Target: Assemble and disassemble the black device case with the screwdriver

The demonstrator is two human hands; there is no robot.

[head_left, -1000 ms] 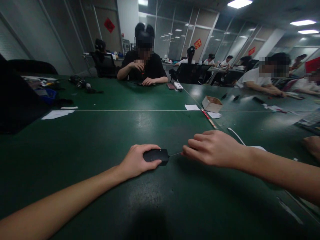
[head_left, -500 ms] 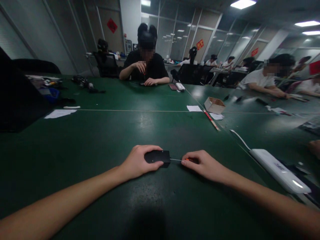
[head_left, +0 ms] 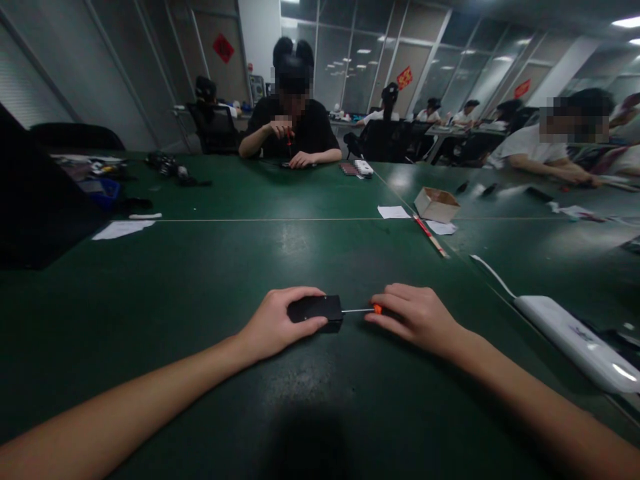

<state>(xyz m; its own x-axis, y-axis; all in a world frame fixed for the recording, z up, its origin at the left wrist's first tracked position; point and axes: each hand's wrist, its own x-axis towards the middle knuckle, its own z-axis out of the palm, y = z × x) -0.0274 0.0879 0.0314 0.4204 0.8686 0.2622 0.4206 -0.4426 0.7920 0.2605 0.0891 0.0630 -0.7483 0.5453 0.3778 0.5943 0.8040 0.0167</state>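
1. Gripping black box (head_left: 316, 310) between thumb and fingers of left hand (head_left: 273, 323), flat on green tabletop (head_left: 200, 287).
2. Pinching orange screwdriver (head_left: 361, 310) near its collar in right hand (head_left: 415, 317), mostly hidden at handle.
3. Pointing roughly level at black box's right end; cannot tell tip depth.
4. With white power strip (head_left: 575, 340) off to the right.

The left hand (head_left: 270, 323) held a small black box-shaped thing (head_left: 320, 309) against the big, shiny green table (head_left: 210, 280). The right hand (head_left: 420, 317) held a thin metal screwdriver (head_left: 356, 311) by its orange handle (head_left: 377, 309), and the metal rod met the end of the black thing. A long white plastic power strip (head_left: 575, 341) lay off to the right. Farther back stood an open tan cardboard box (head_left: 436, 208), and a person in a black shirt (head_left: 316, 127) sat across the table.
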